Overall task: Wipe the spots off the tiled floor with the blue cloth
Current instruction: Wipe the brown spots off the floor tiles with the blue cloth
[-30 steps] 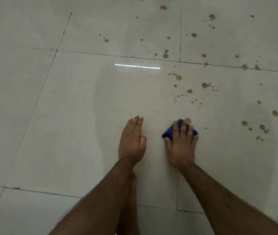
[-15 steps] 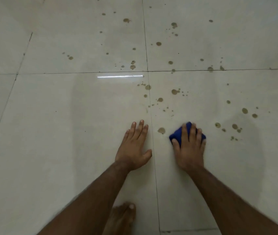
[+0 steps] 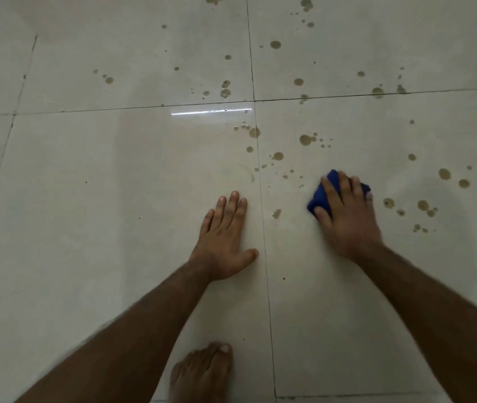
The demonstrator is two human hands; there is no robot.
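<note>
Rightward since before, right hand (image 3: 345,216) presses blue cloth (image 3: 320,196); left hand (image 3: 224,242) flat, open.

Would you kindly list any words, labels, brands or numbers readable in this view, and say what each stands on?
None: no text, label, brand or number shows anywhere.
The crumpled blue cloth under the right hand is plain.
The glossy pale tiled floor carries only brown spots and a light streak.

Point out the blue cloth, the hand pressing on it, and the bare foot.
blue cloth (image 3: 317,199): head view, on the exposed left edge of the fabric.
right hand (image 3: 347,222): head view, on the back of the hand.
bare foot (image 3: 202,373): head view, on the top of the foot.
</note>
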